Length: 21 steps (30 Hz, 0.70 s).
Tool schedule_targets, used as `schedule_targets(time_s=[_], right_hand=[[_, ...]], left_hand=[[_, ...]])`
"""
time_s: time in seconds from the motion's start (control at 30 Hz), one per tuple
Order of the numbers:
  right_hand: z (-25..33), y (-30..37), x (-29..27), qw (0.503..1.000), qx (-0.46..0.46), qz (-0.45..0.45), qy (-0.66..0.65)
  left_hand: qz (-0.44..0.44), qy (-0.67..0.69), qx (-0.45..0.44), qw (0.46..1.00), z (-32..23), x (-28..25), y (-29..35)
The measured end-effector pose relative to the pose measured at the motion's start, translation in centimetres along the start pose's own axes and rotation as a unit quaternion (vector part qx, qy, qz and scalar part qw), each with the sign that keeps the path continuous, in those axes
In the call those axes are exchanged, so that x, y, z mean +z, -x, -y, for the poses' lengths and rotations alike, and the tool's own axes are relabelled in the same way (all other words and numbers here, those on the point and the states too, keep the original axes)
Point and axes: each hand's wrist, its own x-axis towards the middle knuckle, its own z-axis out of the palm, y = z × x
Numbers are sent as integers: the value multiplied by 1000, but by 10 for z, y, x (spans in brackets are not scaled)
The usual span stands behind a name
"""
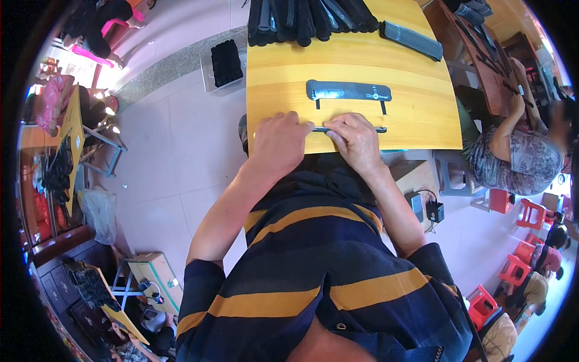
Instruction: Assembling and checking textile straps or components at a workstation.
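A thin, dark strip (320, 129) lies crosswise near the front edge of the yellow wooden table. My right hand (357, 140) pinches it near its middle, thumb and fingers pressed together. At its left end my left hand (278, 140) is closed, the fingertips on the strip; the palm side is hidden. Just beyond both hands rests a flat, glossy black piece (348, 91) with rounded ends and pale printing. Two short black tabs (318, 104) reach from it toward me. What kind of article these pieces are I cannot make out.
Black flat pieces (304, 21) lie heaped at the table's (416, 120) far edge, beside a stack of grey strips (411, 40). Left of the table, a clear bin (208, 72) holds a black bundle (226, 63). Another person (512, 145) works at a brown table on the right.
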Motion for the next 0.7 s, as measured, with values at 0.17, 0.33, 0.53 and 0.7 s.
schedule_targets(time_s=[0.17,0.33,0.53,0.7], right_hand=[[2,0,0,1000,-3,-6,6],[1,0,0,1000,-3,-9,3],[1,0,1,1000,-5,-15,-1],[1,0,0,1000,-3,-12,0]], left_hand=[[4,-21,18,1000,-1,3,-3],[28,-3,4,1000,-4,1,-7],[33,-16,17,999,-5,4,-10],[37,-21,16,999,-8,3,-12]])
